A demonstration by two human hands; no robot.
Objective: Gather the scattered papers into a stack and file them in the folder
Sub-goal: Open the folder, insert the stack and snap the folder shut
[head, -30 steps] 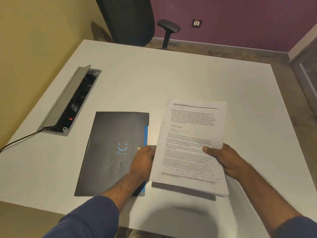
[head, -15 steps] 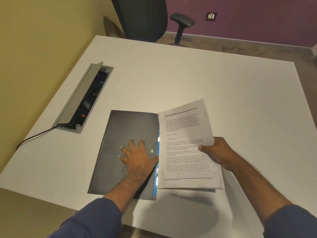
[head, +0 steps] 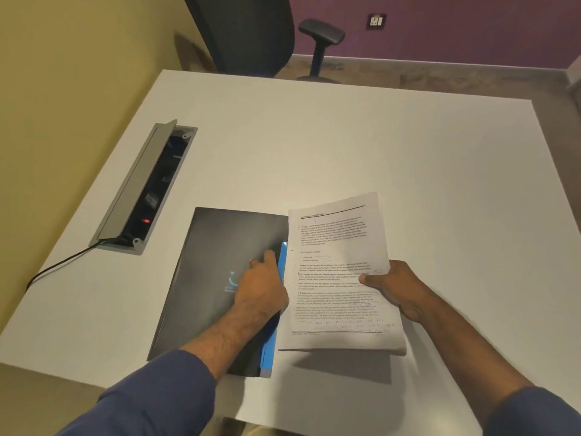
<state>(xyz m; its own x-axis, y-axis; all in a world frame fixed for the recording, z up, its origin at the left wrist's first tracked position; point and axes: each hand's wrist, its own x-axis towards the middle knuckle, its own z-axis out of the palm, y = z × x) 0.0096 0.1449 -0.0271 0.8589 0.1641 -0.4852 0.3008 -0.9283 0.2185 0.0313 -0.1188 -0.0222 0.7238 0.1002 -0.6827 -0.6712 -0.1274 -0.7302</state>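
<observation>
The right hand (head: pixel 397 289) grips the stack of papers (head: pixel 338 278) by its right edge, thumb pressed on the top printed sheet, the stack tilted and lifted off the white table (head: pixel 345 146), throwing a shadow beneath its near edge. The left hand (head: pixel 261 287) is down on the black folder (head: pixel 213 256), fingers curled at the cover's right edge where a blue inner strip (head: pixel 282 256) shows; whether it has actually pinched the cover, I cannot tell. The folder lies flat near the table's front edge, and the papers' left edge overlaps its right side. Over to the left, a cable box (head: pixel 147 190) sits open in the tabletop with a red light glowing, a black cable (head: pixel 59 265) trailing away from it. Beyond the far edge stands an office chair (head: pixel 248 33).
</observation>
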